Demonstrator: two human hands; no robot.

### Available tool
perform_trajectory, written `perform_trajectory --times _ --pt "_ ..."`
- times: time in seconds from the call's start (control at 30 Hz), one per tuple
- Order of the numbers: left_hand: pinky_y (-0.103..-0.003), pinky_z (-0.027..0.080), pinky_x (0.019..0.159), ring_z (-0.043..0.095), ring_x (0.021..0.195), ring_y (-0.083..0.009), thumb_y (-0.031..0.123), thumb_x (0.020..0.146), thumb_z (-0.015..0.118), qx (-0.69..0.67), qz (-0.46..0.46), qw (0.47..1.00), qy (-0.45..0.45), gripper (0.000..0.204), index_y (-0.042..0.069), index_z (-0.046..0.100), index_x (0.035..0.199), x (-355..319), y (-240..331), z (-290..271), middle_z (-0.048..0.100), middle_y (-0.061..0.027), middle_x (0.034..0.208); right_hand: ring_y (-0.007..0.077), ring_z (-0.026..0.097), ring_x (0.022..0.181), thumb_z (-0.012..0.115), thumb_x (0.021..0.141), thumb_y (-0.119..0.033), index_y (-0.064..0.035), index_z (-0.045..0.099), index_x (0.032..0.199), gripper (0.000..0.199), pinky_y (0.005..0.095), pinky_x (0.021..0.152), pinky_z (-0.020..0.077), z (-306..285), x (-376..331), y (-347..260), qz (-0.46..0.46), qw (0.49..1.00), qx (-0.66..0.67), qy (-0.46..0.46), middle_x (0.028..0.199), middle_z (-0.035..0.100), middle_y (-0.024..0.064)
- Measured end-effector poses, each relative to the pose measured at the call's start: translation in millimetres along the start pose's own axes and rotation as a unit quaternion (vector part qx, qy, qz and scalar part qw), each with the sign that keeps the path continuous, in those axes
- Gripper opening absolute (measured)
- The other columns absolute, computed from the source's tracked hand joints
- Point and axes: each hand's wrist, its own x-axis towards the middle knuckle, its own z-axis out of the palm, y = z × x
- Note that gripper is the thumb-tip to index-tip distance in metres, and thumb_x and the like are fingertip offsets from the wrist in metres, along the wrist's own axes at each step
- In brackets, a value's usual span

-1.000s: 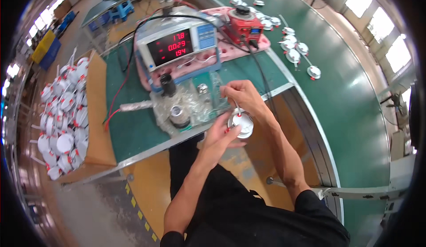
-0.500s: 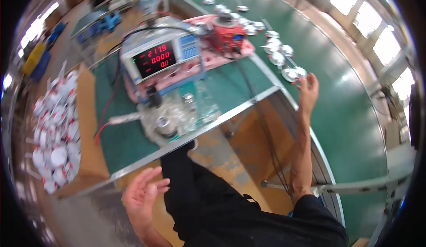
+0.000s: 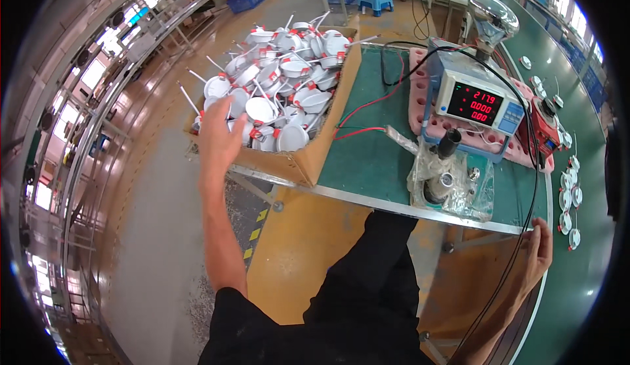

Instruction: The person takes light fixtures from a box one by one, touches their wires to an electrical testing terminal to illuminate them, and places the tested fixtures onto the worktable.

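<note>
My left hand [image 3: 221, 138] is over the near left corner of a cardboard box [image 3: 308, 165] heaped with white round lamps [image 3: 260, 110] that have red connectors and thin white stems. Its fingers are apart and I see nothing in them; whether the fingertips touch a lamp I cannot tell. By the right end of the bench edge, my right hand [image 3: 538, 252] is empty, with loosely bent fingers apart. A power meter [image 3: 478, 106] with red digits stands on the bench, behind a plastic-wrapped test fixture [image 3: 446, 184].
A red device [image 3: 546, 132] sits right of the meter on a pink foam tray [image 3: 420, 89]. Black cables hang over the bench's front edge. Beyond, several lamps [image 3: 566, 199] lie along a green conveyor [image 3: 590, 279]. A silver bulb [image 3: 493, 18] stands behind the meter.
My view has turned left toward the box. The left hand has gone from above my lap to the lamps. My right hand has come away from the conveyor lamps toward the bench edge.
</note>
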Motion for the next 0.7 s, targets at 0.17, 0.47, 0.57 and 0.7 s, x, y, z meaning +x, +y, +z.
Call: perform_trajectory --times 0.17,0.47,0.57,0.7 --pt "-0.041 0.039 0.11 0.048 0.132 -0.0334 0.01 0.081 0.066 0.039 0.09 0.981 -0.169 0.052 0.009 0.059 0.133 31 -24 25 0.053 -0.0173 0.142 0.0055 0.056 0.078 0.058 0.1 -0.013 0.0004 0.066 0.116 0.022 0.0199 0.065 0.0403 37 -24 -14 0.0 0.998 0.008 -0.063 0.106 0.068 0.0036" --pt "-0.04 0.046 0.104 0.048 0.132 -0.033 0.009 0.071 0.075 0.029 0.116 0.951 -0.285 0.044 0.007 0.07 0.114 36 -9 22 0.053 -0.0156 0.144 0.0047 0.056 0.078 0.059 0.1 -0.011 -0.0004 0.067 0.112 0.018 0.0196 0.065 0.0389 57 -40 -22 0.04 0.991 0.049 -0.114 0.104 0.067 0.0029" --pt "-0.038 0.049 0.097 0.06 0.117 -0.0301 0.013 0.074 0.077 -0.098 0.041 0.961 -0.255 0.029 0.002 0.073 0.1 36 -11 21 0.065 -0.0161 0.128 0.0048 0.056 0.077 0.059 0.099 -0.011 -0.0004 0.067 0.111 0.018 0.0197 0.065 0.0391 53 -42 -19 0.05 0.99 0.051 -0.122 0.101 0.066 0.0026" --pt "-0.037 0.052 0.087 0.069 0.093 -0.0307 0.012 0.078 0.075 -0.13 0.08 0.982 -0.114 0.021 0.001 0.073 0.095 25 -15 32 0.073 -0.0151 0.107 0.0049 0.056 0.076 0.06 0.099 -0.012 0.0 0.067 0.11 0.018 0.0198 0.065 0.0396 52 -47 -23 0.08 0.987 0.039 -0.132 0.097 0.066 0.0024"
